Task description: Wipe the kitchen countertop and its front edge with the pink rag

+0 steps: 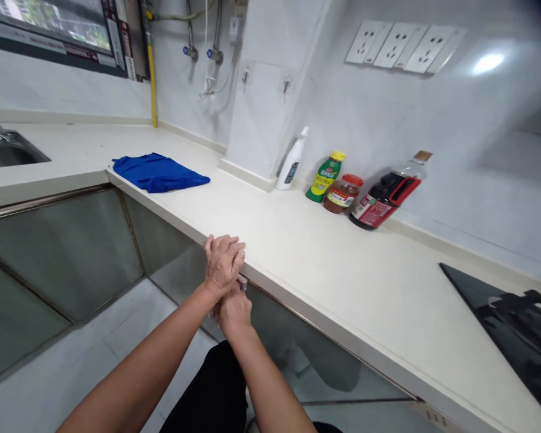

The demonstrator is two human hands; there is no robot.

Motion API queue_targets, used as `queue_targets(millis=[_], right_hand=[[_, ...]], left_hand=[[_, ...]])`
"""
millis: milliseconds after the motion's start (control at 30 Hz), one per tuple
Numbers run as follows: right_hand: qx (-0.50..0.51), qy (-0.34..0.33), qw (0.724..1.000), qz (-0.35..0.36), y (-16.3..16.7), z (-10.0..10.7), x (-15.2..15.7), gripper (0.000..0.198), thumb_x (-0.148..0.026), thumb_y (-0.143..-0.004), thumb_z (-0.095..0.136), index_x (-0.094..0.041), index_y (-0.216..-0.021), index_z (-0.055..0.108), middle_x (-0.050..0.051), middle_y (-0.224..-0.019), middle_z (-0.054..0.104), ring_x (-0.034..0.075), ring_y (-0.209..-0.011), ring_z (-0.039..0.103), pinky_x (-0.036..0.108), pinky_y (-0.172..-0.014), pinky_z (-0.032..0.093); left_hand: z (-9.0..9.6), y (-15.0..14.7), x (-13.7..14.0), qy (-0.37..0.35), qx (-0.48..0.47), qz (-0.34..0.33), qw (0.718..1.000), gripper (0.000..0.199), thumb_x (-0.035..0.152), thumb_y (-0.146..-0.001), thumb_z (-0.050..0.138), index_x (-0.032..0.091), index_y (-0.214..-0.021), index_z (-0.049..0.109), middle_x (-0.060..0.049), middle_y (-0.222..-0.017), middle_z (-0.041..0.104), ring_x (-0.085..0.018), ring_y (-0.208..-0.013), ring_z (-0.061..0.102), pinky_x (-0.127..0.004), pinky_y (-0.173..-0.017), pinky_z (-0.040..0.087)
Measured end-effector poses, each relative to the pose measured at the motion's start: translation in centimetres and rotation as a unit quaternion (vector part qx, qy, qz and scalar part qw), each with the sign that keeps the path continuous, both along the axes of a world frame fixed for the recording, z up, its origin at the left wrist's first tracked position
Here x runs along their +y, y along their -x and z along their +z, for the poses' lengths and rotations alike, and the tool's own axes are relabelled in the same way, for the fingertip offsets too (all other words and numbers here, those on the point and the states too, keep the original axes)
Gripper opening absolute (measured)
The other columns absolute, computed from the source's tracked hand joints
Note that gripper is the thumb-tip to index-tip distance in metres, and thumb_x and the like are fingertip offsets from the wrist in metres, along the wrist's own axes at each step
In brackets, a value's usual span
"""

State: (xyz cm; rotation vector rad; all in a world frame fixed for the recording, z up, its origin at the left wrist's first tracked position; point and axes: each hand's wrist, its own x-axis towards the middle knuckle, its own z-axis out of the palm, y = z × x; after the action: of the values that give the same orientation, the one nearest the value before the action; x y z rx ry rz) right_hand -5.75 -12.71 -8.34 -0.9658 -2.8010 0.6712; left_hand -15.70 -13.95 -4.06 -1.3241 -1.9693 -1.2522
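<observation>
You seem to be working at the front edge of the smooth cream-white counter [324, 258] before you, left hand [224, 263] bent over it, right hand [235, 310] curled just below, contents I cannot tell; continuing calls for steady contact there.

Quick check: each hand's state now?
Left hand: open, resting on the long white countertop edge.
Right hand: curled below that edge; whether holding anything cannot be told.

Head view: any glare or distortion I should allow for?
Head view: glare spot on the wall beside the sockets; head view: top right corner darkened; head view: dark bottle leans outward, probably wide-angle stretch; head view: cabinet front mirrors dim shapes; head view: left hand and right hand fairly sharp.
</observation>
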Motion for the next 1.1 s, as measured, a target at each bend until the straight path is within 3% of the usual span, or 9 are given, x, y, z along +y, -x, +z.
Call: queue_targets(millis=[133,367,467,567,633,733,800,900,1100], right_hand=[[0.012,0.051,0.998,0.024,0.6,-1.3,-0.2,0.047,-0.013,-0.076,0.061,-0.016,-0.123,0.064,0.015,-0.121,0.063,0.031,-0.110,0.062,0.044,-0.096,0.050],[0.162,0.131,0.978,0.019,-8.7,-2.0,1.3,0.037,-0.018,-0.082,0.041,-0.018,-0.111,0.065,0.007,-0.108,0.063,0.020,-0.105,0.061,0.031,-0.095,0.049],[0.283,0.290,0.914,-0.028,-12.6,-1.7,2.0,0.031,-0.039,-0.090,0.043,-0.020,-0.105,0.063,0.005,-0.097,0.064,0.020,-0.091,0.063,0.030,-0.084,0.052],[0.365,0.378,0.847,-0.078,-14.8,-1.4,2.3,0.034,-0.053,-0.088,0.052,-0.023,-0.100,0.063,0.003,-0.091,0.065,0.020,-0.084,0.063,0.029,-0.079,0.052],[0.375,0.331,0.862,-0.080,-15.2,-1.0,2.1,0.030,-0.048,-0.085,0.053,-0.022,-0.097,0.063,0.004,-0.093,0.064,0.020,-0.087,0.063,0.029,-0.081,0.052],[0.340,0.226,0.913,-0.007,-15.0,0.6,0.7,0.030,-0.037,-0.083,0.048,-0.019,-0.098,0.067,0.008,-0.106,0.063,0.022,-0.098,0.062,0.032,-0.090,0.051],[0.272,0.196,0.937,0.099,-15.2,2.5,-0.1,0.038,-0.032,-0.085,0.049,-0.019,-0.114,0.069,0.011,-0.124,0.061,0.024,-0.114,0.059,0.037,-0.102,0.048],[0.186,0.151,0.950,0.198,-17.4,6.7,0.9,0.054,-0.035,-0.092,0.055,-0.027,-0.145,0.054,0.009,-0.148,0.050,0.025,-0.136,0.047,0.044,-0.115,0.039],[0.265,-0.190,0.945,0.006,-25.4,12.3,13.2,0.052,-0.064,-0.095,0.050,-0.030,-0.133,0.063,0.014,-0.138,0.058,0.028,-0.128,0.054,0.052,-0.108,0.044]], left_hand=[[0.2,-0.1,-0.4,0.008,0.003,-0.015,1.000,0.029,0.034,-0.099,0.046,0.027,-0.112,0.072,-0.006,-0.124,0.069,-0.025,-0.128,0.053,-0.054,-0.123,0.016],[0.4,0.0,-0.6,-0.005,-0.012,-0.035,0.999,0.028,0.034,-0.101,0.045,0.025,-0.113,0.069,-0.007,-0.126,0.068,-0.026,-0.134,0.049,-0.055,-0.125,0.012],[-0.6,-1.6,-2.6,-0.016,-0.071,-0.073,0.995,0.032,0.038,-0.100,0.046,0.025,-0.124,0.062,-0.010,-0.146,0.054,-0.028,-0.148,0.034,-0.055,-0.125,0.016],[-3.3,-5.7,-5.6,-0.093,-0.276,-0.064,0.954,0.047,0.048,-0.095,0.056,0.028,-0.137,0.053,-0.013,-0.162,0.031,-0.031,-0.152,0.027,-0.050,-0.121,0.030],[-5.3,-9.2,-7.4,-0.154,-0.502,-0.065,0.848,0.056,0.057,-0.087,0.067,0.033,-0.136,0.052,-0.012,-0.156,0.039,-0.030,-0.145,0.040,-0.047,-0.113,0.042],[-7.3,-14.2,-8.3,-0.164,-0.746,-0.202,0.613,0.064,0.058,-0.076,0.080,0.034,-0.131,0.056,-0.011,-0.133,0.063,-0.029,-0.122,0.063,-0.043,-0.097,0.054],[-7.7,-15.9,-7.8,-0.182,-0.796,-0.234,0.527,0.060,0.051,-0.069,0.087,0.027,-0.118,0.063,-0.010,-0.113,0.072,-0.027,-0.105,0.071,-0.040,-0.090,0.057],[-7.6,-15.2,-6.6,-0.254,-0.795,-0.156,0.528,0.048,0.042,-0.063,0.090,0.021,-0.098,0.064,-0.006,-0.087,0.073,-0.025,-0.080,0.073,-0.038,-0.076,0.060],[-7.2,-5.8,-5.3,-0.375,-0.687,0.002,0.623,0.033,0.031,-0.076,0.073,0.028,-0.105,0.057,0.001,-0.101,0.071,-0.015,-0.091,0.070,-0.026,-0.082,0.054]])
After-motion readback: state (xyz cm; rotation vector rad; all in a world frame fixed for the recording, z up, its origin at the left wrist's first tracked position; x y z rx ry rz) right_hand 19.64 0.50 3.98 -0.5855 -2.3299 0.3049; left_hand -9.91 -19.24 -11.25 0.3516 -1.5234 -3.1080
